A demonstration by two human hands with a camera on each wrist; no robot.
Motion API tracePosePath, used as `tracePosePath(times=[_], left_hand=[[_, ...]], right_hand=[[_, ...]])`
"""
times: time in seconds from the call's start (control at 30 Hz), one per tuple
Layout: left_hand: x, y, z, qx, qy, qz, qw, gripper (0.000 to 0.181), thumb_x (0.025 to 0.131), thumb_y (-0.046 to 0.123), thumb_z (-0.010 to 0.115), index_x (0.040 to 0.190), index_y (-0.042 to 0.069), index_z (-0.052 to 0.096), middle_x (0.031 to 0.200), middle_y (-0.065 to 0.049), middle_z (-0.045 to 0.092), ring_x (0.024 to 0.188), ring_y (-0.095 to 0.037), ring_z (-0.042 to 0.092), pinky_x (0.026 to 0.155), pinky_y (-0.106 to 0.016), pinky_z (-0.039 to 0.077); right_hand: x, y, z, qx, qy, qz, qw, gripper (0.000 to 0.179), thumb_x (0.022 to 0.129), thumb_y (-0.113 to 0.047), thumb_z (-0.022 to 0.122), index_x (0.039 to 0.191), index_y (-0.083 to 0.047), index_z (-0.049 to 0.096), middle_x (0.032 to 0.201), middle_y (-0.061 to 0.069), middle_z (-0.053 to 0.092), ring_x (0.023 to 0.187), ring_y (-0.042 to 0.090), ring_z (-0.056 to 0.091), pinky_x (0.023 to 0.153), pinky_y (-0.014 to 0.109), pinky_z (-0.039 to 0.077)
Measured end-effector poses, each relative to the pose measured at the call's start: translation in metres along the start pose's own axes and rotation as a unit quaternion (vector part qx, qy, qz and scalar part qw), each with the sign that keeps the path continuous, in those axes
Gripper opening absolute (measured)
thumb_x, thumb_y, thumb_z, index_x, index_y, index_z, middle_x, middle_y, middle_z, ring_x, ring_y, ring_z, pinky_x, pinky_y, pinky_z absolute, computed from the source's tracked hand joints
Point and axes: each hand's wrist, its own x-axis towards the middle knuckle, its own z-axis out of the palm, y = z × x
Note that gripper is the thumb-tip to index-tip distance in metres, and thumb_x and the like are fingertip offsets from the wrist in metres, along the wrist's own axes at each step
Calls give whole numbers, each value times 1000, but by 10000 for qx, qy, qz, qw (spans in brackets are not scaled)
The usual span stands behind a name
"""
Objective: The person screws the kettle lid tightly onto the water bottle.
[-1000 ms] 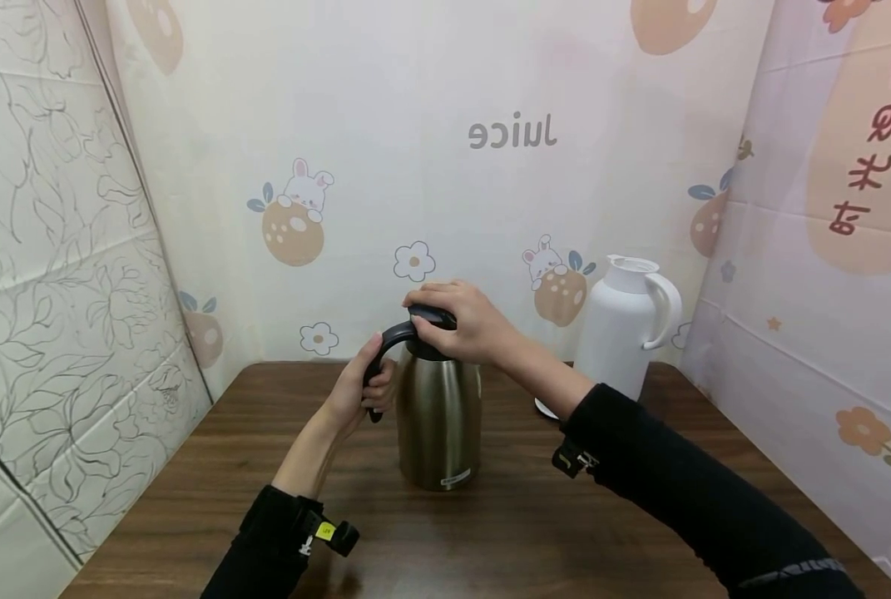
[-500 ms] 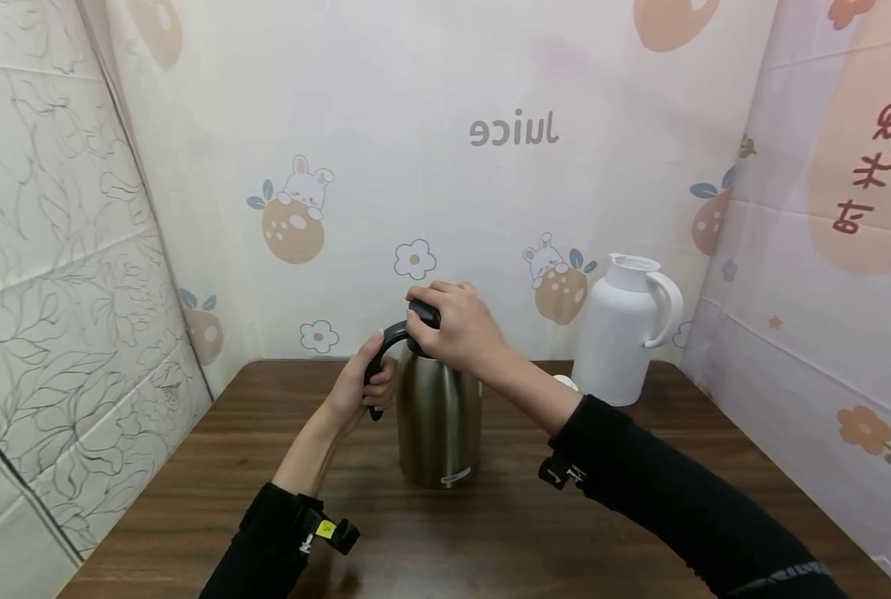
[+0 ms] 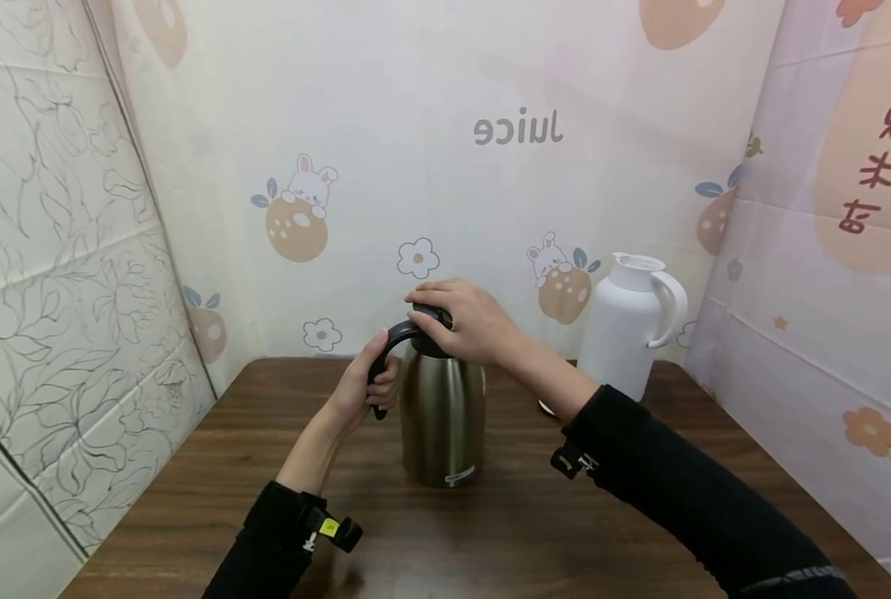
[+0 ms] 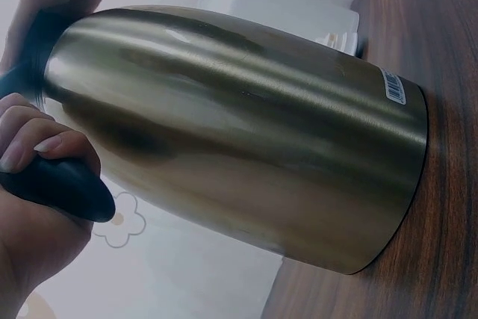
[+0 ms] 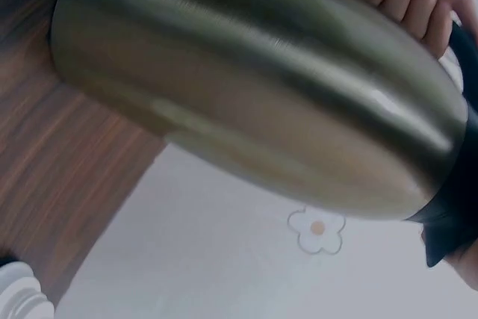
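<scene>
A bronze-coloured metal thermos jug [image 3: 443, 424] stands upright on the wooden table, a small label low on its side. My left hand [image 3: 351, 387] grips its black curved handle [image 3: 398, 333], the fingers wrapped round it in the left wrist view. On top, my right hand [image 3: 471, 323] holds the black lid [image 3: 433, 344], with thumb on the near side and fingers over the far side. Part of the lid is hidden beneath that hand. The black pouring spout [image 5: 444, 240] shows in the right wrist view.
At the back right stands a white jug [image 3: 619, 337] with a handle, its top uncovered. A white ridged stopper [image 5: 24, 293] lies on the table near it, mostly hidden by my right forearm in the head view. Patterned cloth walls [image 3: 385, 183] enclose the table.
My right hand and forearm swung left and toward me on the lid, then turned back out to the right. The left hand keeps its grip, and the thermos jug stays in place.
</scene>
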Motion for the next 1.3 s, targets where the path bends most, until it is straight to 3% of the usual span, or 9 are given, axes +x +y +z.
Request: tracePosePath(times=[0.23,0.4,0.6,0.97,1.3], left_hand=[[0,-3,1,74,9,3,10000,58,113,56,23,67,22,34,54,15,34,45,-8,27,50,-26,30],[-1,-4,2,80,-18,88,9999,59,114,55,22,67,22,35,53,16,35,44,-9,26,49,-25,29],[-2,-4,3,20,-49,105,9999,59,114,55,23,66,23,36,53,17,35,44,-6,28,48,-25,28],[-3,-2,5,95,-18,121,9999,59,114,54,22,64,24,33,51,18,33,44,-7,23,48,-27,25],[-2,-2,7,223,-29,252,9994,61,114,54,22,66,18,27,51,16,30,43,-8,21,46,-31,18]], right_hand=[[0,12,0,517,39,-621,9967,27,104,-26,67,125,-10,76,127,5,73,125,22,66,106,43,51],[2,19,1,828,-60,-721,9939,27,101,-29,70,122,-11,74,123,2,74,119,18,67,101,39,53],[7,20,0,921,-245,-806,9922,22,102,-32,68,114,-15,74,112,-2,71,98,12,64,86,34,53],[11,16,1,658,-182,-768,9947,16,102,-22,65,109,-13,76,108,1,70,98,16,63,88,37,52],[8,5,2,260,-47,-182,9995,22,103,-23,62,112,-12,78,112,5,72,101,22,65,88,39,53]])
